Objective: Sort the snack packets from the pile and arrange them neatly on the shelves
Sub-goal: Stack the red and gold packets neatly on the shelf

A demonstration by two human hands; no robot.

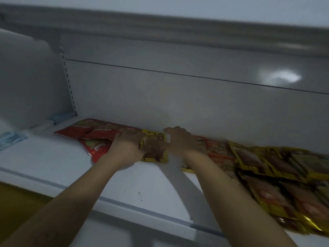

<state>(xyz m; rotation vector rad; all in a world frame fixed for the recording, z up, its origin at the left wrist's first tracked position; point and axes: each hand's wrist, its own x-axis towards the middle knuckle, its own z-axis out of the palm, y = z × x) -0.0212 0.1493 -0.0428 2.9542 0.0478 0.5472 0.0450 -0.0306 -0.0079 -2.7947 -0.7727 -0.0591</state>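
The sorting looks partly done. A row of red packets [99,134] already lies flat along the back of the white shelf [53,161], left of centre in the frame. Just right of them lies one yellow packet [155,148], flat on the shelf between the two hands. The left grip [128,142] appears closed on its left edge and the right grip [179,139] on its right edge, though motion blur hides the fingers' exact lay. I judge this packet is being set down or squared up beside the red row.

Much seems left to do. A loose pile of yellow packets [267,168] spreads over the right of the shelf down to the lower right corner, overlapping and at mixed angles. At the far left, some pale blue items [10,139] sit on the shelf, too blurred to identify.
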